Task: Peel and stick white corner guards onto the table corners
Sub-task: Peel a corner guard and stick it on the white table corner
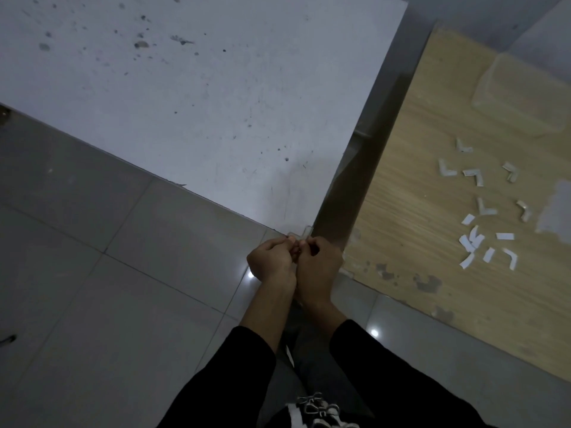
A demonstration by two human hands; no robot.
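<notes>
Laces of a shoe sit at the bottom edge, closest of all, with two black sleeves reaching up from either side of it. Far left is a grey tiled floor. Above it a white table fills the upper left, its top marked with dark specks and smudges, and its near corner points down toward the middle. At that corner the two hands meet. The left hand has its fingers curled in, the tips pinching a small pale corner guard. The right hand, pressed up against the left, is curled the same way and grips the guard from the other side. The guard lies right at the tip of the white table's corner; whether it is already stuck down I cannot tell, since the fingers hide its lower part. Just right of the hands a dark gap separates the white table from a wooden table with chipped patches along its near edge. On the wood lie several loose corner guards, scattered well apart from the hands, and below them a cluster of white paper strips. Beyond them, toward the upper right, stands a clear plastic box.
</notes>
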